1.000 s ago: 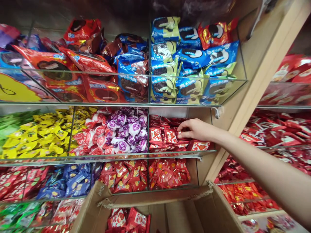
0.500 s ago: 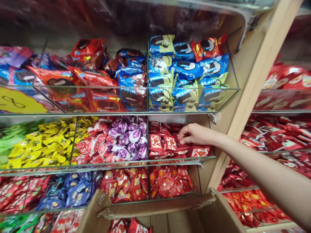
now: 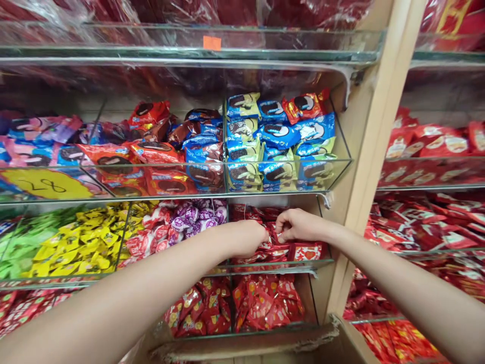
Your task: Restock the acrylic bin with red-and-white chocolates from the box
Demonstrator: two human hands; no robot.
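Observation:
Both my hands reach into the middle-shelf compartment of small red candy packets [image 3: 307,252], some with white labels and heart prints. My right hand [image 3: 298,226] comes in from the right, thumb and fingers curled on a red candy packet [image 3: 273,230]. From the left, my left hand [image 3: 248,238] lies almost against it, low over the packets. Its fingers are curled closed; the fingertips are hidden, so what they grip does not show. Another packet with a heart lies at the front right of the compartment, below my right hand.
Glass dividers and a glass front lip [image 3: 280,268] bound the compartment. Wrapped cookies [image 3: 278,136] fill the shelf above. Purple and white candies [image 3: 197,215] and yellow candies [image 3: 81,237] lie to the left. A torn cardboard box [image 3: 250,349] stands below; a wooden upright [image 3: 379,126] is at right.
My left hand has come into view and reached in beside my right hand. The right hand stays at the red packets. The view has tilted up and shifted slightly.

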